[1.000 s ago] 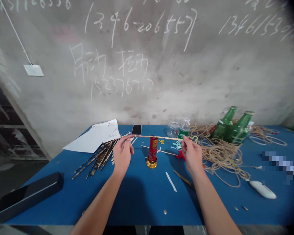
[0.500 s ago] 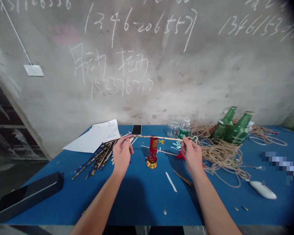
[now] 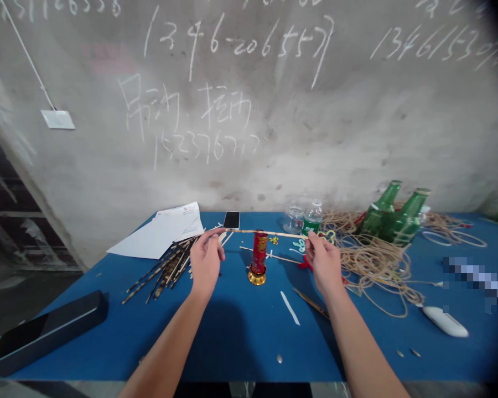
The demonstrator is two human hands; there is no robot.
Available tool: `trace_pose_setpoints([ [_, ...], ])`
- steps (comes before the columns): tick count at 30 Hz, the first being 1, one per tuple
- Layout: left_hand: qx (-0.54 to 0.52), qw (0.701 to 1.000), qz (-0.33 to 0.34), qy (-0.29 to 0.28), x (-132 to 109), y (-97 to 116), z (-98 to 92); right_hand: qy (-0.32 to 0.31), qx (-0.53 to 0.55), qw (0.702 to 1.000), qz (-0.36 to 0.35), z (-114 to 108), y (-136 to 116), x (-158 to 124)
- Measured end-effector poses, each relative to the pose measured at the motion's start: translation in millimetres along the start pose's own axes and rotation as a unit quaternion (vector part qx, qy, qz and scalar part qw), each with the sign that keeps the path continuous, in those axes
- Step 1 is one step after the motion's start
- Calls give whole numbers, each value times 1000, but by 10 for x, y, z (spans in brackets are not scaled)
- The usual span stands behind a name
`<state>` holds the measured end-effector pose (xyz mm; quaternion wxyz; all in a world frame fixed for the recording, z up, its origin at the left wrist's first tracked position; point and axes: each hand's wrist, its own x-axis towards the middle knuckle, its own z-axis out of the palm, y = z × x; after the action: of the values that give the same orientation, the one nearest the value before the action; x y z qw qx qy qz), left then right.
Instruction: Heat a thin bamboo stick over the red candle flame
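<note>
A thin wooden stick (image 3: pixel 283 234) runs level across the top of a red candle (image 3: pixel 259 250) with gold markings, which stands upright in a gold base (image 3: pixel 257 278). At the stick's left end is my left hand (image 3: pixel 206 260), index finger stretched along it and the other fingers curled. My right hand (image 3: pixel 323 257) pinches the right end between thumb and fingers. Whether the stick rests on the candle or passes just above it, I cannot tell. Behind the candle lies another thin stick (image 3: pixel 280 257) with a red piece (image 3: pixel 305 263) at its right end.
Dark sticks (image 3: pixel 166 271) and white paper (image 3: pixel 149 237) lie left, near a phone (image 3: pixel 232 220) and a black box (image 3: pixel 45 331). Tangled cord (image 3: pixel 373 265) and green bottles (image 3: pixel 409 218) stand right. A white strip (image 3: pixel 290 308) and tweezers-like tool (image 3: pixel 311 303) lie in front.
Both hands have shifted very slightly to the left, with the stick still between them. The candle and the things on the table have stayed in place.
</note>
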<state>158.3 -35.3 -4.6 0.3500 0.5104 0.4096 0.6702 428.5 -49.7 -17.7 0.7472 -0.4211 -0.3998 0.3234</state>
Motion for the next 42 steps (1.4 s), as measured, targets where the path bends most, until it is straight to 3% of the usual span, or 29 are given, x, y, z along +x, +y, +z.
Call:
trace_pose_setpoints([
  [42, 5, 992, 4, -128, -33, -10, -6, 127, 30, 991, -4, -47, -21, 55],
])
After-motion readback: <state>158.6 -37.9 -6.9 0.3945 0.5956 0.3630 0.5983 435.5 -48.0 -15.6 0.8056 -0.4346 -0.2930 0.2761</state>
